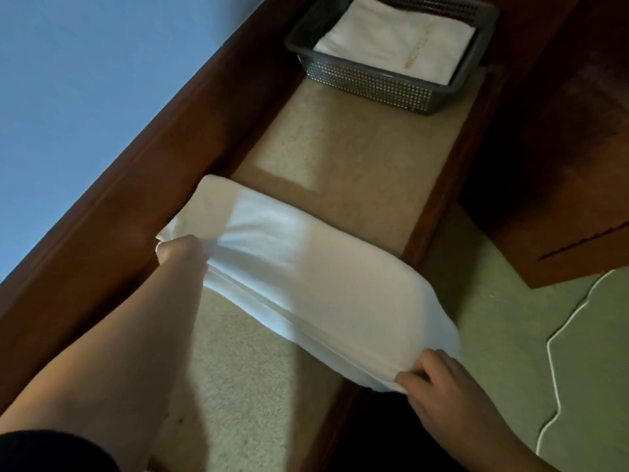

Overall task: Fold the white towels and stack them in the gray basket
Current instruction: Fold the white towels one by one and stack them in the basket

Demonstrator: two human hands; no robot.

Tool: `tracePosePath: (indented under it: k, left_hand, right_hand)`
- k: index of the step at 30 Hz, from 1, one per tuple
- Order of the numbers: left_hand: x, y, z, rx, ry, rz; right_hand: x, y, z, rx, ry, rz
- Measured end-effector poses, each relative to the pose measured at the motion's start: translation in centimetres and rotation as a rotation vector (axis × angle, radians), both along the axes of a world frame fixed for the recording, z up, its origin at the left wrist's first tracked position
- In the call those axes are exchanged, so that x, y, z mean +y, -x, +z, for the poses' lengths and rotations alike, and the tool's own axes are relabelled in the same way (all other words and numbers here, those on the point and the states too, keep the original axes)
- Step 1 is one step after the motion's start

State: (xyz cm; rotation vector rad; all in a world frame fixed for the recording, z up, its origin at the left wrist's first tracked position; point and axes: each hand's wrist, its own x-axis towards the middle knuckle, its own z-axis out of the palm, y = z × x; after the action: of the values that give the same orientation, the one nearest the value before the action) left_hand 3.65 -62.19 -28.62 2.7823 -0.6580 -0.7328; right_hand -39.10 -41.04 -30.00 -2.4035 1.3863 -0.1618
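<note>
A blue wall fills the far left, bordered by a dark wooden frame that runs diagonally along a long, beige-padded counter. The left hand, reaching in on a bare forearm from a dark sleeve, grips one bunched end of a white towel (folded into a long band lying across the counter). Its far end overhangs the counter's right edge, where the right hand pinches the hem between curled fingers and thumb. Beyond the towel, at the counter's far end and well apart from both hands, sits the gray basket, a perforated tray holding a folded white towel. To the right lie pale green carpet, a thin white cord and a brown wooden cabinet.
</note>
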Motion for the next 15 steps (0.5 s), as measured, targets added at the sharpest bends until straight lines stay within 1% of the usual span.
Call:
tracePosePath:
  k: [1,2,3,4,5,6,7,8,9,11,13,15]
  left_hand:
    - [0.3,0.4,0.6,-0.083,-0.06,-0.095]
    - [0.5,-0.4,-0.5,-0.067,-0.019,-0.114]
    - [0.7,-1.3,-1.6,0.04,0.085,0.053]
    - [0.2,-2.3,-2.6,0.274,0.21,0.369]
    - [-0.1,-3.3,-3.1,0.471,0.343,0.494]
    - [0.2,-3.5,-3.2,0.507,0.377,0.509]
    - [0.2,-3.7,-3.5,0.551,0.395,0.573]
    - [0.0,-4.5,-4.2,0.523,0.379,0.604]
    - [-0.1,-4.7,-4.2,0.513,0.328,0.587]
    - [-0.5,-4.1,-3.3,0.536,0.247,0.516]
    - [-0.4,-3.5,-3.0,0.593,0.226,0.46]
    - [-0.5,-3.4,-3.4,0.624,0.209,0.499]
  right_hand:
    - [0.2,0.0,-0.2,-0.013,-0.005,0.003]
    - [0.4,0.1,-0.5,-0.028,-0.018,0.006]
    - [0.6,0.1,-1.0,-0.035,-0.039,0.005]
    - [0.9,0.3,-1.7,-0.037,-0.079,-0.004]
    - [1.1,0.5,-2.5,-0.043,-0.143,-0.026]
    - [1.5,0.8,-3.2,-0.051,-0.218,-0.066]
    - [1.9,1.3,-3.9,-0.072,-0.304,-0.12]
    - [2.3,1.7,-4.4,-0.123,-0.391,-0.196]
    - [2.6,2.0,-4.5,-0.182,-0.458,-0.294]
    - [3.1,2.4,-4.7,-0.271,-0.529,-0.508]
    - [3.2,2.3,-4.9,-0.302,-0.58,-0.678]
    - [3.2,1.7,-5.1,-0.298,-0.592,-0.749]
